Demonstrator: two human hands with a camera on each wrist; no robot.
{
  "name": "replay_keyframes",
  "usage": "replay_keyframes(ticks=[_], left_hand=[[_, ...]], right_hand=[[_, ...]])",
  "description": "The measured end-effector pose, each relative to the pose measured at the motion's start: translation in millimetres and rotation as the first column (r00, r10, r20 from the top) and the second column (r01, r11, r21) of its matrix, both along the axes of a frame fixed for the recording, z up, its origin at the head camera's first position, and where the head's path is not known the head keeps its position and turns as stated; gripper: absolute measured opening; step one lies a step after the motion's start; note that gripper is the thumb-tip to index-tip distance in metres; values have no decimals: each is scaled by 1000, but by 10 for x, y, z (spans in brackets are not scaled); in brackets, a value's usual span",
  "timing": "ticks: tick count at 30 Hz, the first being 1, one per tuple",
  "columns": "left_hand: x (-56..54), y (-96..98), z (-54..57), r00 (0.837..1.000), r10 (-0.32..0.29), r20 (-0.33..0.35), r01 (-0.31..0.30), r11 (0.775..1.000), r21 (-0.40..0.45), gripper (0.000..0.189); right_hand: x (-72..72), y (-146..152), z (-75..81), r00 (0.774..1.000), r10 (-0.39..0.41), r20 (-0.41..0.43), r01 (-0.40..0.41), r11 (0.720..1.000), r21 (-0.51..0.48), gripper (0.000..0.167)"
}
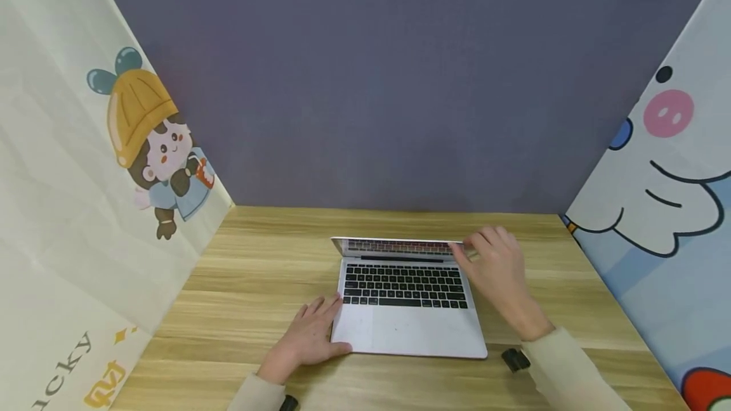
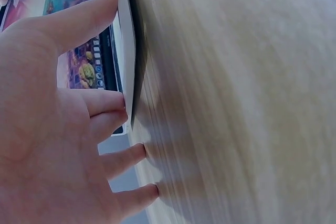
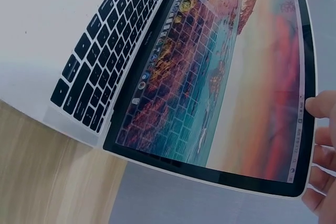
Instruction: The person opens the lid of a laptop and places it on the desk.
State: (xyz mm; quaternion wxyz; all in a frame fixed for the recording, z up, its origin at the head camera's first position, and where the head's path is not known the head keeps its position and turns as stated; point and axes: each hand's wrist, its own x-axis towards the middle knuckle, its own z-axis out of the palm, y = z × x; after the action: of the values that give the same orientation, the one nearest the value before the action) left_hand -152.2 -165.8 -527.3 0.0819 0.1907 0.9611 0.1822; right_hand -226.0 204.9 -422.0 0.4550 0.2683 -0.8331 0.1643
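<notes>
A silver laptop (image 1: 422, 332) with black keys lies on the wooden table, its lid partly raised and leaning over the keyboard. Its lit screen (image 3: 226, 93) shows a colourful coastal picture, with the keyboard reflected in it. My right hand (image 1: 497, 268) pinches the lid's upper right corner, thumb on the screen side and fingers behind. At the base's front left corner, my left hand (image 1: 311, 335) rests with straight, spread fingers. Its thumb touches the front edge, and its nearest fingertips touch the left side. In the left wrist view, the other fingertips (image 2: 153, 190) reach down to the tabletop.
The wooden table (image 1: 245, 271) ends at a dark grey-blue panel (image 1: 394, 81) behind the laptop. Printed cartoon panels stand on the left (image 1: 68, 176) and right (image 1: 679, 208). A small black device (image 1: 516, 360) sits at the right sleeve's cuff.
</notes>
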Motion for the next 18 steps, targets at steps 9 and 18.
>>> replay_keyframes(ticks=[9, 18], left_hand=[[-5, -4, 15, 1000, 1, 2, -1, 1000, 6, 98], [0, 2, 20, 1000, 1, 5, -1, 1000, -3, 97]], right_hand=[[-84, -38, 15, 999, -28, -34, 28, 999, 17, 30], [-185, -35, 59, 998, -54, -11, 54, 998, 28, 28]])
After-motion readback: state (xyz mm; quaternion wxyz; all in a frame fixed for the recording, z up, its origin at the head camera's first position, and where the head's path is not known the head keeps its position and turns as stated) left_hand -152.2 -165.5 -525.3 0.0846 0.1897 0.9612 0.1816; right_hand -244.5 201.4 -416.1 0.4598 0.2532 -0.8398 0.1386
